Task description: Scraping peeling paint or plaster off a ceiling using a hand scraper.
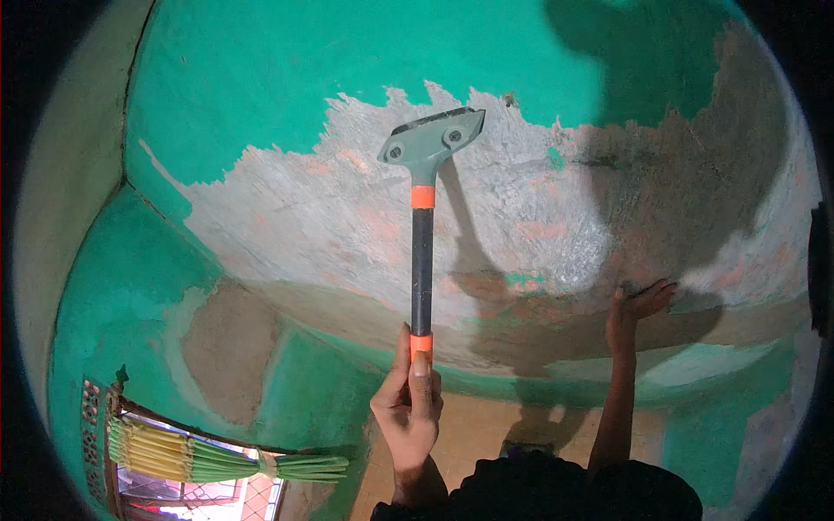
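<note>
My left hand (412, 404) grips the lower end of a long-handled scraper (422, 270), its thumb and fingers at the orange collar. The scraper stands upright in view, with a black shaft and a wide grey-green head (433, 138) held by two screws. A dark blade edge tops the tilted head. Behind it is a wall (365, 215) stripped to rough grey plaster with pinkish patches. To the right, my right hand (644, 301) is raised at the lower part of the bare plaster, fingers apart from the thumb. Whether it touches the wall is hard to tell.
Green paint (417, 45) with a ragged edge covers the upper wall. At lower left, a window (195, 488) has a tied green and yellow curtain (228, 452). A brown bare patch (231, 352) marks the adjoining wall. Tan tiled floor (469, 423) shows below; shadows fall across the right side.
</note>
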The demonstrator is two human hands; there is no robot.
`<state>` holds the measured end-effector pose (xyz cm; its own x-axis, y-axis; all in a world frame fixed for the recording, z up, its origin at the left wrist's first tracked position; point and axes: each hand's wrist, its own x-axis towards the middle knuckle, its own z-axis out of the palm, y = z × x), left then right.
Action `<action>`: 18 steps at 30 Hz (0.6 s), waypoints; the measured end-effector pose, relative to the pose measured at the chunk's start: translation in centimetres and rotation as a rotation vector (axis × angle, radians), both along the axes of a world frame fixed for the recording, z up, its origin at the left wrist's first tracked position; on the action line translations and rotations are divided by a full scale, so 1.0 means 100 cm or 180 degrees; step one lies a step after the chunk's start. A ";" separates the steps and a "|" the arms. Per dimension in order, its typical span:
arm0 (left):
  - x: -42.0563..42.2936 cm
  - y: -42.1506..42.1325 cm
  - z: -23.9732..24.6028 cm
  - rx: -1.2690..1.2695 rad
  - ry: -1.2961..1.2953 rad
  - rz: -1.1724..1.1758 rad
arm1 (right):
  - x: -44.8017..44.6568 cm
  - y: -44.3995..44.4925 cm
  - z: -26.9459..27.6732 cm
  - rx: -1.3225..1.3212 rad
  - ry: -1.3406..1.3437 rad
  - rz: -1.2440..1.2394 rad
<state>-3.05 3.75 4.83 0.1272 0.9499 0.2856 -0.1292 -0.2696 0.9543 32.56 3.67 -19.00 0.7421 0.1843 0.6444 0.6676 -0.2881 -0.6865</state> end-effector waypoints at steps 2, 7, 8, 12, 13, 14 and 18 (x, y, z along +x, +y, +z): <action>0.008 -0.002 0.004 0.0003 0.0020 0.0061 | 0.002 0.006 -0.004 -0.0029 0.0049 -0.0109; 0.003 -0.003 0.003 0.0052 0.0108 0.0061 | -0.004 0.003 0.001 -0.0025 0.0124 -0.0035; 0.000 -0.005 0.001 -0.0059 0.0101 0.0075 | -0.005 0.003 0.003 -0.0013 0.0138 -0.0014; 0.004 -0.003 0.001 0.0056 0.0215 0.0162 | -0.013 0.001 0.002 -0.0029 0.0210 0.0098; 0.008 -0.001 0.003 0.0201 0.0264 0.0141 | -0.009 -0.002 0.005 -0.0003 0.0235 0.0101; 0.008 -0.002 0.002 0.0196 0.0244 0.0110 | -0.005 -0.006 0.008 0.0023 0.0259 0.0103; 0.006 -0.005 -0.002 0.0105 0.0208 0.0167 | -0.015 0.001 0.015 0.0103 0.0204 0.0084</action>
